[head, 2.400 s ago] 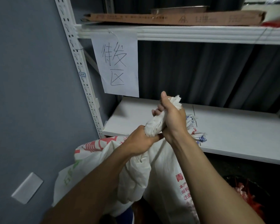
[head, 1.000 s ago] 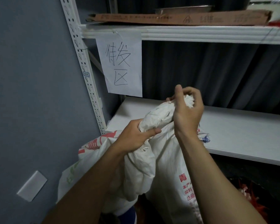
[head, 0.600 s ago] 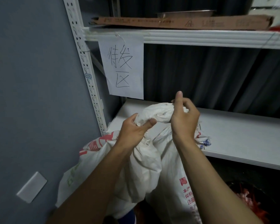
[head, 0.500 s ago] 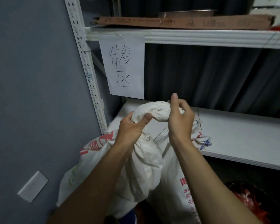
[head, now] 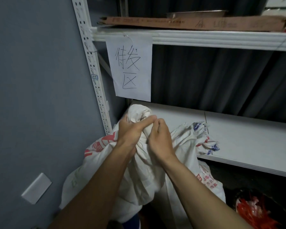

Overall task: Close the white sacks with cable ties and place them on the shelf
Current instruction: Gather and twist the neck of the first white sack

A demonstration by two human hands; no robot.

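A white woven sack point(head: 144, 172) with red print stands in front of the shelf, its top bunched into a twisted neck that folds over to the left. My left hand point(head: 130, 131) grips that neck from the left. My right hand point(head: 158, 138) pinches the neck from the right, close against the left hand. A second white sack point(head: 196, 138) with red and blue print leans against the edge of the white shelf board point(head: 246, 138) just right of my hands. No cable tie can be made out.
A perforated white upright point(head: 92, 66) rises on the left beside a grey wall. A handwritten paper sign point(head: 130, 66) hangs from the upper shelf, which carries a flat cardboard box point(head: 196, 23). A dark bin with red material point(head: 254, 209) sits low right.
Both hands have come down and together around the sack's neck. The twisted top, held upright before, now bends over to the left above my left hand.
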